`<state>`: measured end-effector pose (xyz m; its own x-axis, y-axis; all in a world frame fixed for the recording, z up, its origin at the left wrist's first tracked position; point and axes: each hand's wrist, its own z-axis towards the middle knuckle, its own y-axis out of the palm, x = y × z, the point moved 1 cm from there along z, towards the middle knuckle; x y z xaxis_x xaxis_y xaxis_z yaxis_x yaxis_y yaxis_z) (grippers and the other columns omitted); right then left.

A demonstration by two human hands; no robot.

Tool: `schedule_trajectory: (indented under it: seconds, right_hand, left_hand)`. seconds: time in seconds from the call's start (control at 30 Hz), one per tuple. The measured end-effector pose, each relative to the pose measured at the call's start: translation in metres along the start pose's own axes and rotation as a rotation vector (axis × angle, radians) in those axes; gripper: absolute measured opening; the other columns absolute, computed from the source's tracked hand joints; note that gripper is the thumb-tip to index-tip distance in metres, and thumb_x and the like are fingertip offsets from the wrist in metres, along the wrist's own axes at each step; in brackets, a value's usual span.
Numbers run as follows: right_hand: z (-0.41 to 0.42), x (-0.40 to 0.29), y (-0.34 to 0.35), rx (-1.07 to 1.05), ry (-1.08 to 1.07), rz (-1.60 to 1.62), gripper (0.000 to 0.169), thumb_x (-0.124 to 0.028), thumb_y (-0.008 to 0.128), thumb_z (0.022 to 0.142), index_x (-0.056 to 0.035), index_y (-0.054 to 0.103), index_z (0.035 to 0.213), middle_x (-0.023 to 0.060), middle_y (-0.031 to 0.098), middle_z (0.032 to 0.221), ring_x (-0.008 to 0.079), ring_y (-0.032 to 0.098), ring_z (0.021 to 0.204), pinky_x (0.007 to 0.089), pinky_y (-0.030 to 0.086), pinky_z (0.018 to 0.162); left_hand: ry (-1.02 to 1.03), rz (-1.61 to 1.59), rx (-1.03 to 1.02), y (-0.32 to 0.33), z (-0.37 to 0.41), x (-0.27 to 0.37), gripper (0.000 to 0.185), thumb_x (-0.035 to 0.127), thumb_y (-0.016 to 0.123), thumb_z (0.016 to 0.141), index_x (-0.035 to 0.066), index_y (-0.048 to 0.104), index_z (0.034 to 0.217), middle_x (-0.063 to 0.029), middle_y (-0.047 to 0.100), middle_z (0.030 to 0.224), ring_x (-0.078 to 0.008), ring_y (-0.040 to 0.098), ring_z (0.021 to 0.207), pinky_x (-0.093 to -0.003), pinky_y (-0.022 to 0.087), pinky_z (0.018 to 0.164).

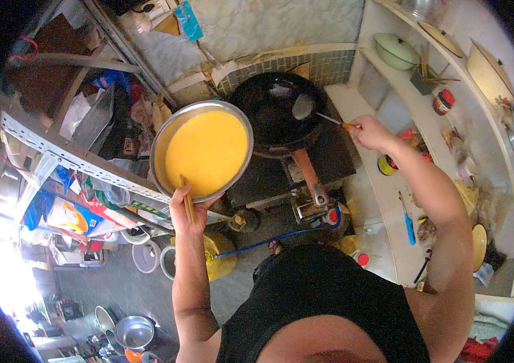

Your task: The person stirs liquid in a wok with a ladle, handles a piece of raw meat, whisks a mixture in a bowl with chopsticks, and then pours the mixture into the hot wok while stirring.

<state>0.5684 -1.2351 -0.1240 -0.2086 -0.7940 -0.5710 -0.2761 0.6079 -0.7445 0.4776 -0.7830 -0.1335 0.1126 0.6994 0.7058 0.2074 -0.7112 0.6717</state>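
Observation:
My left hand (191,211) grips a round metal bowl (157,159) by its near rim, with a pair of wooden chopsticks (189,206) held against it. A smooth yellow liquid (209,149), like beaten egg, fills much of the bowl. The bowl is held left of a black wok (263,113) on a stove. My right hand (368,131) holds the wooden handle of a metal ladle (303,107), whose head is over the right part of the wok. Whether the ladle touches the wok cannot be told.
A blue-handled screwdriver (409,227) and a black lighter-like tool (424,267) lie on the right counter. Shelves hold a green lidded pot (396,51) and a red-lidded jar (444,102). A perforated metal shelf edge (80,159) runs along the left. A blue hose (270,244) crosses below the stove.

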Motion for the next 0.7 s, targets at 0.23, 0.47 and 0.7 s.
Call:
schedule_trajectory:
  seconds: [0.23, 0.47, 0.7]
  right_hand:
    - [0.046, 0.003, 0.032, -0.194, 0.023, 0.623, 0.021, -0.023, 0.059, 0.093, -0.0041, 0.059, 0.101, 0.003, 0.058, 0.069, 0.0054, 0.044, 0.049, 0.0203, 0.031, 0.037]
    - [0.05, -0.019, 0.043, -0.379, -0.028, 0.649, 0.024, -0.023, 0.058, 0.092, -0.0049, 0.058, 0.108, 0.0032, 0.057, 0.071, 0.0047, 0.042, 0.048, 0.019, 0.029, 0.037]
    - [0.016, -0.019, -0.058, -0.365, -0.188, -0.029, 0.026, -0.013, 0.058, 0.087, -0.0066, 0.064, 0.111, 0.0018, 0.059, 0.073, 0.0069, 0.045, 0.051, 0.0232, 0.033, 0.043]
  left_hand:
    - [0.026, -0.03, 0.05, 0.009, -0.009, -0.007, 0.059, 0.011, 0.051, 0.075, 0.001, 0.039, 0.132, -0.0206, 0.049, 0.129, -0.0414, 0.051, 0.117, -0.0664, 0.046, 0.089]
    - [0.052, -0.063, 0.082, 0.003, -0.015, -0.006, 0.057, 0.011, 0.05, 0.077, 0.0, 0.039, 0.131, -0.021, 0.049, 0.129, -0.041, 0.051, 0.117, -0.0664, 0.046, 0.088]
    - [0.082, -0.055, 0.05, -0.002, -0.02, -0.001, 0.056, 0.011, 0.05, 0.077, 0.0, 0.039, 0.131, -0.021, 0.049, 0.129, -0.0418, 0.051, 0.117, -0.0653, 0.048, 0.088]
